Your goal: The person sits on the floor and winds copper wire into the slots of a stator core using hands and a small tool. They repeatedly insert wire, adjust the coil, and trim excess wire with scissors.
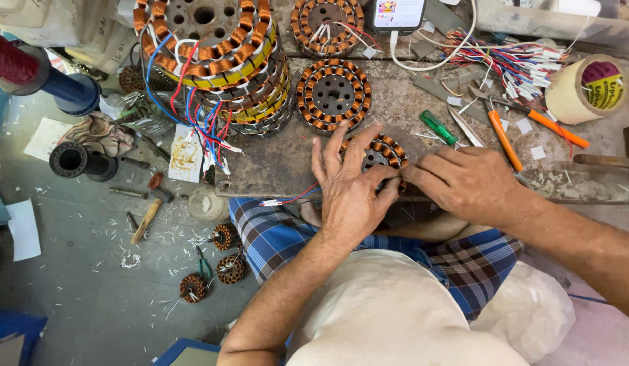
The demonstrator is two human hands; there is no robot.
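Step in hand: both hands work on one wound stator at the near edge of the desk, apparently dressing or tying its coils.
Left hand: lies spread over the stator's left side, fingers splayed, steadying it rather than gripping.
Right hand: fingertips pinched at the stator's right rim; what they hold is hidden.
Stator: a ring of copper coils around a dark steel core, red and blue leads trailing left.
Next move, as a judgement: calls for fine fingertip control, since the thin wire looks easy to nick.
Around: a tall stack of stators, another stator, a green screwdriver, orange-handled pliers, a tape roll.
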